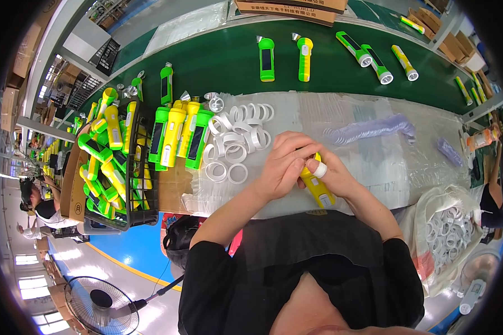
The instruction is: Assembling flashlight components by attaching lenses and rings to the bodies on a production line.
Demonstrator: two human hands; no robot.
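Observation:
A yellow flashlight [321, 194] slants between my hands above the near edge of the work mat. My left hand [283, 163] is closed over its far end, which the fingers hide. From the other side my right hand [335, 174] grips the same flashlight, its fingers overlapping the left ones. A white wrap [319, 170] covers the tip of one thumb, apparently the right. Just left of my hands lie many loose white rings [237, 173], some standing on edge. Yellow and green flashlights [173, 137] without heads fitted lie beside those rings.
A black crate [145, 215] heaped with flashlights stands at the left. Finished-looking flashlights [379, 64] lie on the green belt [218, 70] beyond. Stacked clear lenses [371, 129] rest at the right, above a sack [422, 223] of white rings. A fan [101, 304] stands lower left.

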